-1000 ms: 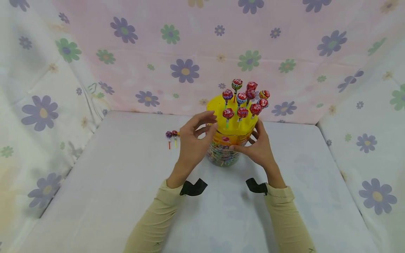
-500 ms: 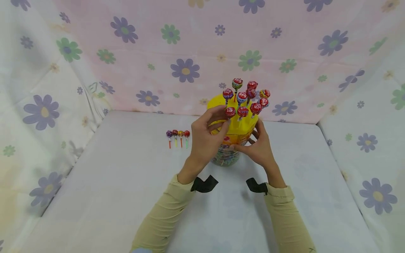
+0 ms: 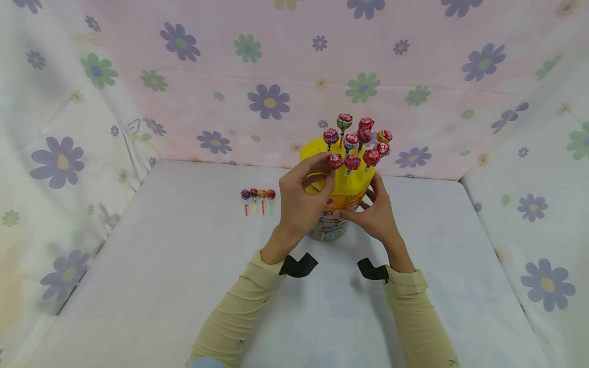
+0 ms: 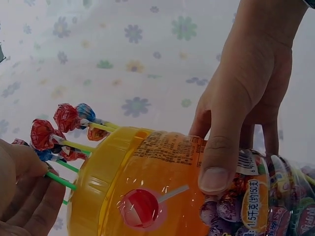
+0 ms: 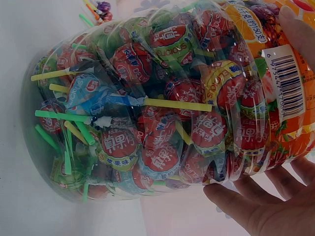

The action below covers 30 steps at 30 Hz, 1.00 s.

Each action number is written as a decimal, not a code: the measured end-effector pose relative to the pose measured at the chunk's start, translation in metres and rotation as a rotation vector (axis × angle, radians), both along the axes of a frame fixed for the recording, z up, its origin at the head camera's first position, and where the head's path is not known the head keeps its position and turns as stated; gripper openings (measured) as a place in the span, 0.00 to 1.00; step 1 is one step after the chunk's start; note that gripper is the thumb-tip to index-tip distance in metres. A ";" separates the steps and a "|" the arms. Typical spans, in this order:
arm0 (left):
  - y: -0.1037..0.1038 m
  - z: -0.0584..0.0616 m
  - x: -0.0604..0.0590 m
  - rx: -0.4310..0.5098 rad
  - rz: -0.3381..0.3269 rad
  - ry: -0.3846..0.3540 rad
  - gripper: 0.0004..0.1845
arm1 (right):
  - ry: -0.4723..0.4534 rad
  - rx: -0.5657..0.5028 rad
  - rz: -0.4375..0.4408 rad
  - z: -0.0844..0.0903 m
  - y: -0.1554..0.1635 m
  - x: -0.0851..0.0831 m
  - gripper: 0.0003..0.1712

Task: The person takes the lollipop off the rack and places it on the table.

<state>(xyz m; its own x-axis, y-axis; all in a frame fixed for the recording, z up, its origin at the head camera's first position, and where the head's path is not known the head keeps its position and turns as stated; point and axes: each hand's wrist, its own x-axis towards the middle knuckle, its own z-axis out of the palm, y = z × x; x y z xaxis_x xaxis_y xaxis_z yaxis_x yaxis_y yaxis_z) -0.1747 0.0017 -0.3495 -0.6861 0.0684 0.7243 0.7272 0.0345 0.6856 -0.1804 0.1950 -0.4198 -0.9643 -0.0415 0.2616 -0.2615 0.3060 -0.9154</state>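
A clear jar (image 3: pixel 326 232) packed with wrapped lollipops stands upright on the table, with an orange label around its upper part. Several lollipops stick up from its yellow lid (image 3: pixel 348 186). My left hand (image 3: pixel 301 199) is at the lid's near left, pinching a red-wrapped lollipop (image 3: pixel 335 161). In the left wrist view its green stick (image 4: pixel 61 180) meets the lid's top; the exact hole is hard to see. My right hand (image 3: pixel 378 217) holds the jar from the right side, its thumb (image 4: pixel 216 167) on the front near the label.
A short row of several loose lollipops (image 3: pixel 262 194) lies on the white table (image 3: pixel 184 255), left of the jar. Flower-printed cloth (image 3: pixel 285 66) hangs behind and at both sides. A black strap piece (image 3: pixel 299 266) juts from each wrist.
My left hand has moved right, over the lid's front, and now pinches the front lollipop, whose head shifted slightly right. The loose row is uncovered. My right hand has stayed on the jar.
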 end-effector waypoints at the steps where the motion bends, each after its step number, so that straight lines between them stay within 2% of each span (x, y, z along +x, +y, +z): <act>1: 0.000 0.001 0.000 0.004 -0.001 0.003 0.19 | -0.004 0.000 0.002 0.002 -0.001 0.001 0.59; 8: -0.003 0.006 -0.003 0.035 -0.014 0.007 0.20 | -0.018 0.007 0.019 0.029 -0.012 0.015 0.56; 16: -0.011 0.002 -0.004 0.073 -0.008 -0.004 0.20 | -0.025 0.022 0.013 0.034 -0.012 0.018 0.57; 21: -0.020 -0.004 -0.003 0.076 0.032 -0.034 0.21 | -0.023 0.021 0.013 0.030 -0.011 0.016 0.57; 28: -0.032 -0.013 -0.002 0.071 0.066 -0.082 0.22 | -0.009 -0.003 0.007 -0.001 0.000 -0.001 0.60; 30: -0.035 -0.015 -0.002 0.067 0.075 -0.093 0.22 | -0.005 -0.008 0.008 -0.003 0.002 -0.002 0.60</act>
